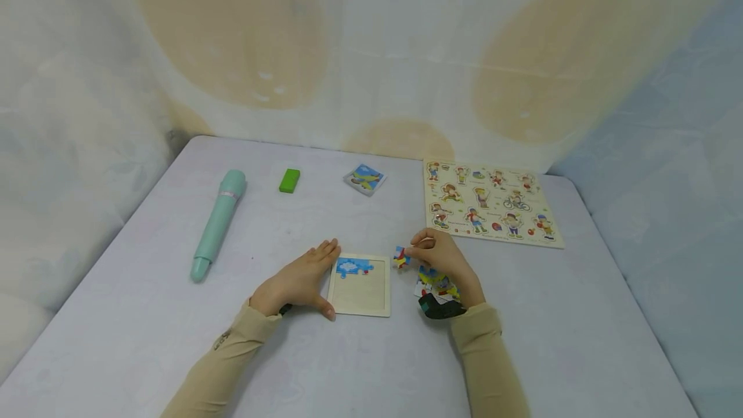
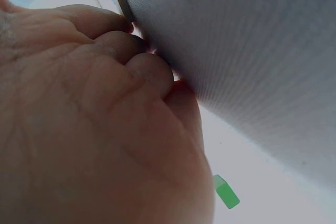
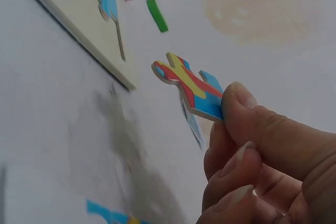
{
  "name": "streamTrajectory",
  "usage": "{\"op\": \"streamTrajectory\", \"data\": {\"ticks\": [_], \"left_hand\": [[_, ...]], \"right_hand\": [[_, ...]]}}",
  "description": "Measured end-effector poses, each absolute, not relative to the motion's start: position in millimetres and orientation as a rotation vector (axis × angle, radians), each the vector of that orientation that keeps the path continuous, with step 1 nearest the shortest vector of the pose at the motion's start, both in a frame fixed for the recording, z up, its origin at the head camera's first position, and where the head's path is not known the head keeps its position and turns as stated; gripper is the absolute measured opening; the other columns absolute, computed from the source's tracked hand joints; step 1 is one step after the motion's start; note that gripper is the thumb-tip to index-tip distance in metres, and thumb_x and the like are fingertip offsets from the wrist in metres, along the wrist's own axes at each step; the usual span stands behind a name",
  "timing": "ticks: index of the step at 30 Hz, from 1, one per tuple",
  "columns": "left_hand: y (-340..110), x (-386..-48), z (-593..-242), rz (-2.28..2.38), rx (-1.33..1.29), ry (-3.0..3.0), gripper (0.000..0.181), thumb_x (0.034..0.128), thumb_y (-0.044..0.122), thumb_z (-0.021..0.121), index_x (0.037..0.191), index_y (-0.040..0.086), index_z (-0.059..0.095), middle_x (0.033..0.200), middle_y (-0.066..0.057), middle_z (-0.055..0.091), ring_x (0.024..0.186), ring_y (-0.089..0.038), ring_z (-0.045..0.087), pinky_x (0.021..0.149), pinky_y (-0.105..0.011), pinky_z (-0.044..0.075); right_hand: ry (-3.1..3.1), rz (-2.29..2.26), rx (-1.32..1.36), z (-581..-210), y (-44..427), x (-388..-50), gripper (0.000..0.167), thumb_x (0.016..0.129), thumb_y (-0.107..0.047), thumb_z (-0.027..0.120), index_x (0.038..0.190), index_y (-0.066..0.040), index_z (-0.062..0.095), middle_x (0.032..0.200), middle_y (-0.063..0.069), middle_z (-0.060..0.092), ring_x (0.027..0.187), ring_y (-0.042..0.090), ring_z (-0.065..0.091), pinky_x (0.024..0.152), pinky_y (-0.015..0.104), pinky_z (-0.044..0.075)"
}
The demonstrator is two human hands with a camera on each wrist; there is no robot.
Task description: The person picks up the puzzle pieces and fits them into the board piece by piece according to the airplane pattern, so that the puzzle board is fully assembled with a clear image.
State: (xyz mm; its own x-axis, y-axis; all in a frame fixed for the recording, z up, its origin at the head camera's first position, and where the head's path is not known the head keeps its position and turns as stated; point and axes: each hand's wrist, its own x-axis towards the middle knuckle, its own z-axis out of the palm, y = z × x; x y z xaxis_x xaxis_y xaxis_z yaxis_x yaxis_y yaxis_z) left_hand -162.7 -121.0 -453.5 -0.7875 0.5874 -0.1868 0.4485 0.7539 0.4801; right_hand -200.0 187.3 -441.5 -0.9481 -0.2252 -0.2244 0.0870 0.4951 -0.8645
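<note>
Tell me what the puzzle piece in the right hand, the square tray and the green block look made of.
Puzzle piece: probably thin wood or fibreboard, printed face; its bare edge shows plain tan.
Square tray: likely unpainted wood, matte, going by its pale cream tone and dull surface.
Green block: painted wood or plastic, smooth-looking; its plain green faces leave that open.
</note>
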Motion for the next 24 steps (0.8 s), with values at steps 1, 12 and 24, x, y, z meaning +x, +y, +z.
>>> {"op": "streamTrajectory", "data": {"ticks": [1, 12, 24], "left_hand": [[-120.9, -162.5, -453.8, 0.597, 0.799, 2.627, 0.129, 0.0553, 0.047, 0.091, 0.151, -0.006, 0.022, 0.161, -0.021, 0.016, 0.150, -0.036, 0.013, 0.122, -0.051, 0.018], [-119.9, -161.7, -452.1, 0.584, 0.803, 2.634, 0.128, 0.0558, 0.047, 0.090, 0.150, -0.007, 0.023, 0.161, -0.022, 0.016, 0.150, -0.037, 0.013, 0.122, -0.051, 0.018], [-120.2, -162.2, -452.6, 0.589, 0.809, 2.632, 0.127, 0.0567, 0.047, 0.091, 0.150, -0.007, 0.023, 0.160, -0.022, 0.016, 0.150, -0.037, 0.013, 0.122, -0.051, 0.019]], "right_hand": [[2.416, -1.438, -0.122, -442.4, 181.9, -199.8, 0.023, 0.088, -0.018, 0.072, 0.099, -0.002, 0.060, 0.074, 0.004, 0.064, 0.060, 0.014, 0.051, 0.056, 0.023, 0.045], [2.425, -1.355, -0.163, -450.8, 147.8, -195.1, 0.026, 0.082, -0.020, 0.077, 0.095, -0.003, 0.061, 0.073, 0.002, 0.063, 0.058, 0.011, 0.050, 0.054, 0.022, 0.043], [2.673, -1.200, -0.024, -450.9, 128.0, -186.7, 0.029, 0.077, -0.022, 0.082, 0.092, -0.008, 0.061, 0.084, 0.008, 0.067, 0.072, 0.018, 0.058, 0.058, 0.023, 0.044]]}}
